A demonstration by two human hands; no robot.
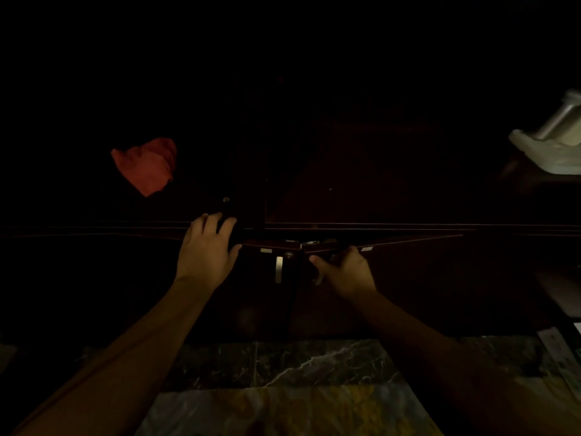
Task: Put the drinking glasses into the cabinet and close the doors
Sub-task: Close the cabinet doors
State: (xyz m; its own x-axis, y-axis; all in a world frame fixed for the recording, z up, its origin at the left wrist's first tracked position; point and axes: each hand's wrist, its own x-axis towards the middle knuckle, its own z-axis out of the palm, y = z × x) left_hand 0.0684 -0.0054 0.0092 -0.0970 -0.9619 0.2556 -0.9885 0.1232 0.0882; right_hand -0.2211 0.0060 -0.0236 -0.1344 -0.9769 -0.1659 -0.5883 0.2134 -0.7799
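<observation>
The scene is very dark. A dark wooden cabinet stands in front of me with two doors that meet near the middle and stand slightly ajar. The left door (267, 297) carries a pale metal handle (279, 269) and a small lock. My left hand (209, 250) grips a dark object at the cabinet's top edge above the left door; I cannot tell what that object is. My right hand (341, 272) curls its fingers round the top inner corner of the right door (408, 278). No drinking glass is visible.
A red cloth (147, 166) lies on the cabinet top at the left. A white cloth with a metal cylinder (553, 136) sits at the far right. Marble floor tiles (283, 388) lie below, with papers (562, 357) at the right edge.
</observation>
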